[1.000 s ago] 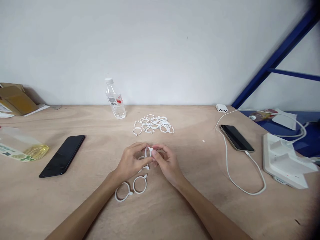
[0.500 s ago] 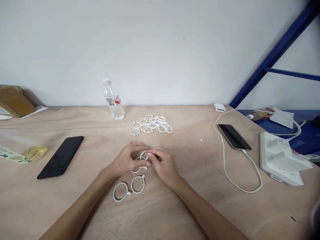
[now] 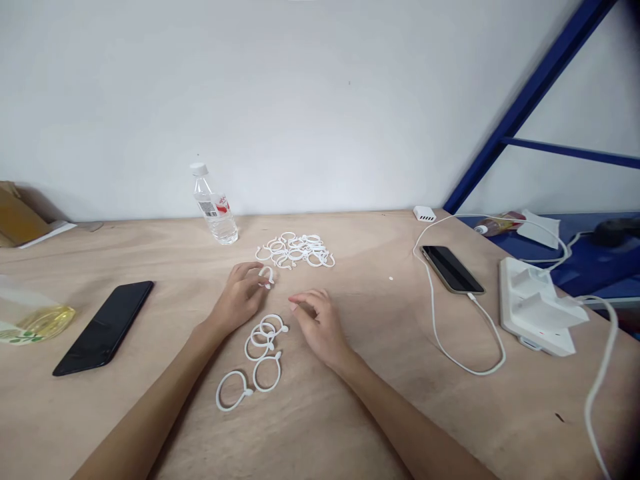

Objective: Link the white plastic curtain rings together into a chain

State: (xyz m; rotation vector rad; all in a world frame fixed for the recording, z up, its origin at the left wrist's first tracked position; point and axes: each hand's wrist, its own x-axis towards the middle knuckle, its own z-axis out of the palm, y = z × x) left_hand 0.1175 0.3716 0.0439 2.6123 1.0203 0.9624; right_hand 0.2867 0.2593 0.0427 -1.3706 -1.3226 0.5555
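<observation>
My left hand (image 3: 239, 299) pinches an open white plastic ring (image 3: 271, 274) between thumb and fingertips, just in front of a loose pile of similar white rings (image 3: 297, 254). Most pile rings I can make out have a gap with small knobbed ends. Held just above the table, my right hand (image 3: 320, 327) has its thumb and index finger slightly apart, nothing visible between them. Between and below the hands lie several closed rings, each with a joined knob: one (image 3: 218, 398) at lower left, another (image 3: 255, 382) beside it, and overlapping ones (image 3: 247, 352) nearest my right hand.
A clear water bottle (image 3: 216, 217) stands behind the pile. At left are a black phone (image 3: 103, 328), a bag with yellow contents (image 3: 50, 325) and a cardboard box (image 3: 20, 217). At right, a phone (image 3: 453, 269) on a white cable lies near a white power strip (image 3: 533, 307).
My left hand has moved up toward the pile and now holds an open ring. My right hand has let go of a ring, which lies with the other closed ones. The view has shifted slightly right.
</observation>
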